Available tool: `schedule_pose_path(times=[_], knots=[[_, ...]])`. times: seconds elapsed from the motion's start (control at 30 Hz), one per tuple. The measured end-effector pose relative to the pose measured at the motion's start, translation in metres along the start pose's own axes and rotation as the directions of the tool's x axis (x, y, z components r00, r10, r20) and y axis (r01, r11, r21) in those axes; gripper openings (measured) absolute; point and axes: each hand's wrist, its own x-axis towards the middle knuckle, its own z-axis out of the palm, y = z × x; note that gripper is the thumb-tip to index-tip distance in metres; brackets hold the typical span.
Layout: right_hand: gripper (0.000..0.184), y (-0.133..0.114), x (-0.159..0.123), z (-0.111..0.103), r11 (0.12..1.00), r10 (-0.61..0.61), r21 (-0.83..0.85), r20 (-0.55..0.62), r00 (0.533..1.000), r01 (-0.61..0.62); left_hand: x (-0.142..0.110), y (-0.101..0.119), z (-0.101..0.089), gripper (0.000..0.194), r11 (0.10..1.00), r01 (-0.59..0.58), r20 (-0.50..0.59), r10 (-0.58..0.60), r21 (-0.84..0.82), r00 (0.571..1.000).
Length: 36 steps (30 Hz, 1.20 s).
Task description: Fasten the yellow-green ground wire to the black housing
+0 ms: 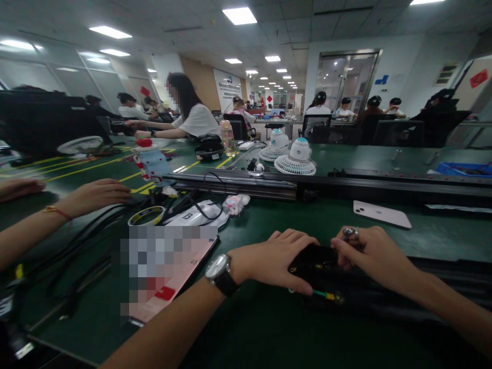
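Head: left hand (274,258) spread on black part (308,260) — right hand (369,250) pinching, seemingly, silver piece (350,233).

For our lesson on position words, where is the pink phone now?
The pink phone lies on the green tabletop, beyond the right hand, in the head view.

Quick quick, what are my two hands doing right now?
Left hand: open, fingers spread, resting on a black part.
Right hand: curled closed by the black part; what it's holding can't be told.
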Motion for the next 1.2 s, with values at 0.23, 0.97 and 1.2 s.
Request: schedule_pose_path(times=[0.23, 0.97, 1.2], knots=[[0.034, 0.0017, 0.0002, -0.0007, 1.000, 0.004, -0.002, 0.008, 1.000, -0.004, -0.0003, 0.0009, -0.0005, 0.078, 1.000, 0.011, 0.006, -0.011, -0.004, 1.000], [0.027, 0.0052, 0.0050, -0.0043, 0.992, 0.083, 0.085, 0.068, 0.994, -0.089, 0.0009, -0.0010, -0.0002, 0.076, 1.000, -0.003, -0.010, 0.003, -0.003, 1.000], [0.022, 0.0001, 0.0054, -0.0053, 0.996, 0.065, 0.055, 0.084, 0.994, -0.070, 0.0010, -0.0010, -0.0007, 0.077, 1.000, 0.009, -0.005, -0.009, 0.001, 1.000]])
